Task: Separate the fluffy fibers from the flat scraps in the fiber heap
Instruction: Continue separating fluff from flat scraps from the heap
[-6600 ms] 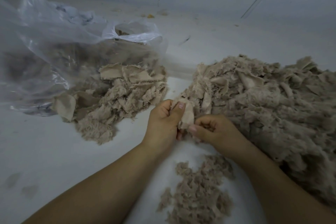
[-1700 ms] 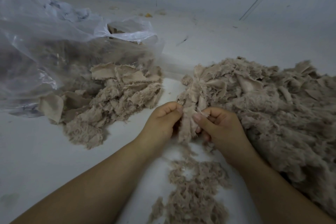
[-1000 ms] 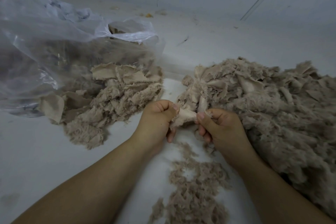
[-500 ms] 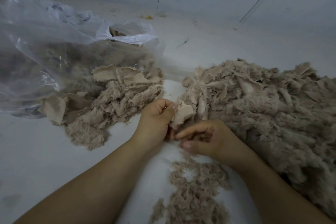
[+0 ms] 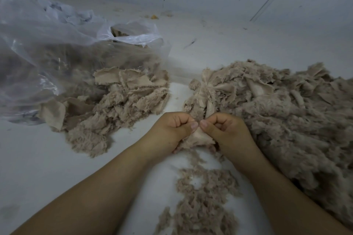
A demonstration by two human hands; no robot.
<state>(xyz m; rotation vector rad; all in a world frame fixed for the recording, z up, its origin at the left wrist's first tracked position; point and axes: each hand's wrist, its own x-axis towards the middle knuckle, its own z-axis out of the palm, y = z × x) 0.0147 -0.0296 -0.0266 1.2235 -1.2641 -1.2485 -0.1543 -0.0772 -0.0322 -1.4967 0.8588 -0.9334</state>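
Centrally, the left hand and right hand sit knuckle to knuckle, fingers curled, both pinching one beige scrap between thumbs and forefingers; the fiber heap spreads right. Loose fluff lies near; a smaller pile lies left by a plastic bag.

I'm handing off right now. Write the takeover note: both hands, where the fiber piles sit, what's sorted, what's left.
Left hand and right hand: both pinch one flat scrap between them, fluff on its underside.
Unsorted fiber heap: on the right, against the right hand.
Loose fluffy fibers: small pile just below the hands.
Scrap pile: on the left, at the mouth of the clear plastic bag.
Done: a small share, judging by the pile sizes.
Left: finish this scrap, probably drop it left, then work through the big heap.
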